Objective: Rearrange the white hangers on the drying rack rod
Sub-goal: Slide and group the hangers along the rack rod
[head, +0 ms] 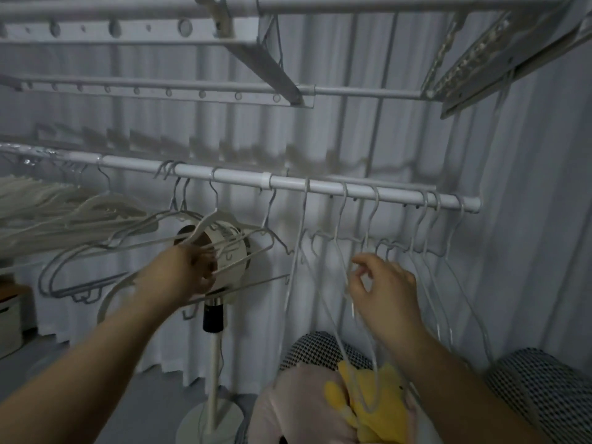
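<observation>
White hangers (201, 227), some of thin bent wire and some of flat moulded plastic, are being carried by their hooks along the smooth tubular drying rack rod (320, 187). At least six wire hooks are being borne on its right stretch; the crowded left bundle is too blurred for counting. The left grip (192, 274) is being curled around hanger bars before a round cream fan (230, 251). One of the wire ones is being pinched between thumb and forefinger by the right grip (381, 290). Below, one pink plush (298, 408) and one yellow plush (384, 398) are being backed by two houndstooth cushions (320, 347).
</observation>
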The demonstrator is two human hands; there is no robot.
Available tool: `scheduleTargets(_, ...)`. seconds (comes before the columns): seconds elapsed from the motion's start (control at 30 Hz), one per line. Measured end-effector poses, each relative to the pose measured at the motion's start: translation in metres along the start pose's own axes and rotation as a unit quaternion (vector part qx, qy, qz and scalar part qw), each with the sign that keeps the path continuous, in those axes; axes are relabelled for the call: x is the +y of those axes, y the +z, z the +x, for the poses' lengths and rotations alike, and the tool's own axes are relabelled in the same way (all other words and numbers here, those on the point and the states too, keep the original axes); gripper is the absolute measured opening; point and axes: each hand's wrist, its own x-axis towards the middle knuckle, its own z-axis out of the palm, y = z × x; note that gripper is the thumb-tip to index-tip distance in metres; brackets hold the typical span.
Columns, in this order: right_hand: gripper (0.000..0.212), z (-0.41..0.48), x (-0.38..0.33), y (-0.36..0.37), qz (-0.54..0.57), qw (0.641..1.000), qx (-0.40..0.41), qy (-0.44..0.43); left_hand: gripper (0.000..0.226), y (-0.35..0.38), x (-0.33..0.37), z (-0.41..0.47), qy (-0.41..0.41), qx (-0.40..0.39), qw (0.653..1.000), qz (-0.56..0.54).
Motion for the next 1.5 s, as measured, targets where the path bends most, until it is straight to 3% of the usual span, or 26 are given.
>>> scheduleTargets(0.17,0.025,-0.007,-0.010,-0.003,0.074,0.995,-0.011,-0.067,0.015,-0.021,-0.030,-0.041,0.007,0.039,0.999,-0.004)
scheduleTargets(0.37,0.027,-0.030,-0.038,-0.013,0.110,0.982,-0.070,-0.140,0.018,-0.055,-0.064,-0.094,0.035,-0.018,0.999,-0.018)
scheduleTargets(0.5,0.042,-0.041,-0.069,-0.015,0.130,0.968,-0.153,-0.150,0.032,-0.085,-0.087,-0.126,0.046,-0.043,0.998,-0.018)
scheduleTargets(0.6,0.059,-0.053,-0.107,-0.010,0.146,0.956,-0.230,-0.111,0.034,-0.116,-0.104,-0.158,0.039,-0.064,0.996,-0.042)
scheduleTargets(0.7,0.056,-0.067,-0.149,-0.001,0.206,0.924,-0.315,-0.068,0.031,-0.150,-0.123,-0.196,0.020,-0.066,0.995,-0.073)
scheduleTargets(0.8,0.016,-0.085,-0.187,-0.001,0.331,0.868,-0.369,-0.024,0.029,-0.182,-0.147,-0.231,-0.018,-0.087,0.990,-0.111)
scheduleTargets(0.83,0.012,-0.091,-0.195,-0.003,0.353,0.853,-0.383,-0.013,0.028,-0.193,-0.155,-0.242,-0.034,-0.088,0.988,-0.122)
scheduleTargets(0.9,0.024,-0.103,-0.209,-0.009,0.377,0.823,-0.425,0.001,0.024,-0.208,-0.170,-0.258,-0.057,-0.091,0.987,-0.120)
scheduleTargets(1.0,0.025,-0.124,-0.231,-0.014,0.384,0.797,-0.466,0.008,0.014,-0.218,-0.191,-0.272,-0.106,-0.120,0.985,-0.062)
scheduleTargets(1.1,0.014,-0.141,-0.250,-0.017,0.396,0.801,-0.448,0.029,0.041,-0.212,-0.203,-0.278,-0.165,-0.068,0.984,-0.002)
scheduleTargets(1.2,0.009,-0.146,-0.264,-0.023,0.441,0.789,-0.422,0.072,0.039,-0.202,-0.196,-0.284,-0.158,-0.047,0.986,-0.002)
scheduleTargets(1.33,0.021,-0.147,-0.278,-0.029,0.490,0.779,-0.369,0.131,0.017,-0.190,-0.170,-0.293,-0.113,-0.111,0.978,-0.134)
scheduleTargets(1.43,0.022,-0.144,-0.284,-0.030,0.528,0.772,-0.311,0.169,0.018,-0.184,-0.140,-0.300,-0.118,-0.175,0.931,-0.298)
scheduleTargets(1.5,0.014,-0.141,-0.283,-0.030,0.559,0.761,-0.268,0.191,0.017,-0.179,-0.128,-0.301,-0.103,-0.267,0.900,-0.330)
